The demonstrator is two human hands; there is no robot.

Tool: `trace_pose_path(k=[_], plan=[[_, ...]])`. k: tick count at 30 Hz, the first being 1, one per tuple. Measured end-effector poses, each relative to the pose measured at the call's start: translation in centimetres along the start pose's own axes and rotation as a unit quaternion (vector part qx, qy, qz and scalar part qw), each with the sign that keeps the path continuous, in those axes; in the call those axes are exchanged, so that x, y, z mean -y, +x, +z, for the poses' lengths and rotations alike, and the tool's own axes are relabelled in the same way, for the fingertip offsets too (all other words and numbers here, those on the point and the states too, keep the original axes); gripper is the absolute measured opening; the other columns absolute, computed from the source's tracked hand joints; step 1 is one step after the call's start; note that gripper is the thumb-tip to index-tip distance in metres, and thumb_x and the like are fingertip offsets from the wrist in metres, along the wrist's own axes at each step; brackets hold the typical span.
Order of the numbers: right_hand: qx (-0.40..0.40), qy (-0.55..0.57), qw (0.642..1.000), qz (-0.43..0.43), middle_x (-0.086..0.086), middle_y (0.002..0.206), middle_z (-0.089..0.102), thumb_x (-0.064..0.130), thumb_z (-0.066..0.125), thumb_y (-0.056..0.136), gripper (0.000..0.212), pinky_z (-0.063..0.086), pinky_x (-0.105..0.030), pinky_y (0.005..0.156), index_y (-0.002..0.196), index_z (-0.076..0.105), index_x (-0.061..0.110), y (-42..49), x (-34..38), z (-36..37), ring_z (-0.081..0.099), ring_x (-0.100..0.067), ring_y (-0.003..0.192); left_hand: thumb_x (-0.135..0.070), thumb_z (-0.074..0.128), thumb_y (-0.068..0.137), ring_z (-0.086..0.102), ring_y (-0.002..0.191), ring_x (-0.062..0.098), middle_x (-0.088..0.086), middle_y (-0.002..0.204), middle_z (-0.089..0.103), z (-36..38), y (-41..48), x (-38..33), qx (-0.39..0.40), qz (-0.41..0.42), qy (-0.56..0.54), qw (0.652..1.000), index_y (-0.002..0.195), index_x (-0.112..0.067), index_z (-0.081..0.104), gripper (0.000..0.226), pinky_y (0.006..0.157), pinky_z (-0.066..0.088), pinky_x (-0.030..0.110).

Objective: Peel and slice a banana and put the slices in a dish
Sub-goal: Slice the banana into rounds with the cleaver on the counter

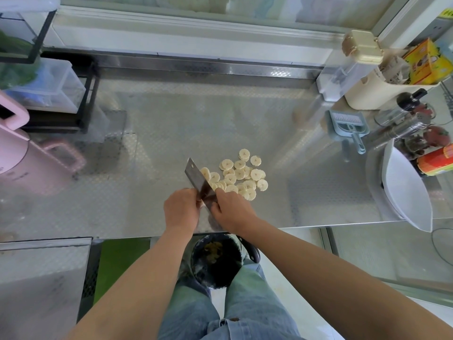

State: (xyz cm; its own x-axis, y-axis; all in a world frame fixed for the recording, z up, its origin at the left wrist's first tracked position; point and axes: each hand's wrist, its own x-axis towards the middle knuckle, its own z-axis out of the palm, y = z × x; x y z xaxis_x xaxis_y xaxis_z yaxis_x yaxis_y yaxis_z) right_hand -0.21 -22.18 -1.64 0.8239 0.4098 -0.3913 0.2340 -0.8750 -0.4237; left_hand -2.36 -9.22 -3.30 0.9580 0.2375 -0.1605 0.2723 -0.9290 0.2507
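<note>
Both forearms reach forward from the lower edge of the view and converge at the near middle of the steel bench (137, 153), wrists close together and bare to the elbow. The right hand (231, 209) is knuckles-up, its fingers curled round the base of a cleaver (197, 177), with the forefinger stretched forward beside the blade and almost touching the nearest fruit. The cleaver's blade runs away from the person and slants to the left, flat side showing, its tip lifted clear of the hands.

The left hand (181, 211) sits just left of the blade, back of the hand up, fingers bent inward so that their tips meet the blade's flat side. Whether they pinch the steel or only touch it cannot be told from this angle.

The banana slices (239, 176) lie in a loose heap directly on the bench, just beyond the right hand and to the right of the blade, several overlapping and a few touching the blade's edge. The white dish (411, 192) stands tilted at the far right end of the bench, well apart from the slices and holding none that can be seen.

Under the bench edge, between the person's knees, a dark bin (215, 258) holds yellowish scraps.
</note>
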Motion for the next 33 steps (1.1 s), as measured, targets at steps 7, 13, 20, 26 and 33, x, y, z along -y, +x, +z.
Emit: trace_pose_path(k=[7, 13, 20, 26, 33], plan=[[0.003, -0.002, 1.000, 0.010, -0.009, 0.082, 0.058, 0.029, 0.039, 0.098, 0.022, 0.048, -0.039, 0.063, 0.095, 0.049, 0.010, 0.3, 0.0, 0.5, 0.057, -0.027, 0.071, -0.031, 0.059, 0.089, 0.059, 0.073, 0.020, 0.004, 0.085, 0.069, 0.2, 0.1, 0.1, 0.000, 0.004, 0.004, 1.000, 0.087, -0.015, 0.069, 0.019, 0.056, 0.032, 0.024], [0.032, 0.011, 0.999, 0.028, -0.011, 0.086, 0.058, 0.032, 0.037, 0.100, 0.025, 0.044, -0.036, 0.063, 0.095, 0.048, 0.009, 0.5, 0.1, 1.6, 0.053, -0.027, 0.073, -0.025, 0.057, 0.091, 0.042, 0.065, 0.014, 0.006, 0.085, 0.068, 0.3, 0.1, 0.1, -0.002, -0.009, -0.017, 1.000, 0.086, -0.011, 0.069, 0.019, 0.057, 0.032, 0.023], [-0.009, 0.025, 1.000, 0.011, -0.009, 0.079, 0.055, 0.028, 0.039, 0.098, 0.021, 0.040, -0.033, 0.059, 0.088, 0.043, 0.010, 0.2, -0.3, 1.0, 0.053, -0.029, 0.069, -0.021, 0.068, 0.083, 0.043, 0.065, 0.016, 0.006, 0.074, 0.066, 0.8, 0.2, 1.0, -0.016, -0.002, -0.053, 0.998, 0.074, -0.012, 0.067, 0.013, 0.058, 0.032, 0.026], [-0.012, 0.018, 1.000, -0.001, -0.007, 0.075, 0.051, 0.028, 0.039, 0.096, 0.020, 0.041, -0.033, 0.059, 0.087, 0.043, 0.011, 0.2, -0.5, 0.5, 0.052, -0.027, 0.068, -0.020, 0.068, 0.082, 0.041, 0.064, 0.016, 0.007, 0.070, 0.064, 1.0, 0.2, 1.0, -0.018, -0.001, -0.040, 0.999, 0.073, -0.012, 0.067, 0.012, 0.058, 0.032, 0.027], [0.003, 0.014, 1.000, -0.005, -0.006, 0.075, 0.052, 0.029, 0.038, 0.097, 0.020, 0.040, -0.031, 0.058, 0.089, 0.044, 0.012, 0.1, -0.3, 0.4, 0.051, -0.024, 0.066, -0.025, 0.068, 0.083, 0.041, 0.065, 0.014, 0.006, 0.075, 0.067, 1.2, 0.2, 0.9, -0.022, 0.006, -0.020, 1.000, 0.079, -0.012, 0.069, 0.014, 0.059, 0.030, 0.024]])
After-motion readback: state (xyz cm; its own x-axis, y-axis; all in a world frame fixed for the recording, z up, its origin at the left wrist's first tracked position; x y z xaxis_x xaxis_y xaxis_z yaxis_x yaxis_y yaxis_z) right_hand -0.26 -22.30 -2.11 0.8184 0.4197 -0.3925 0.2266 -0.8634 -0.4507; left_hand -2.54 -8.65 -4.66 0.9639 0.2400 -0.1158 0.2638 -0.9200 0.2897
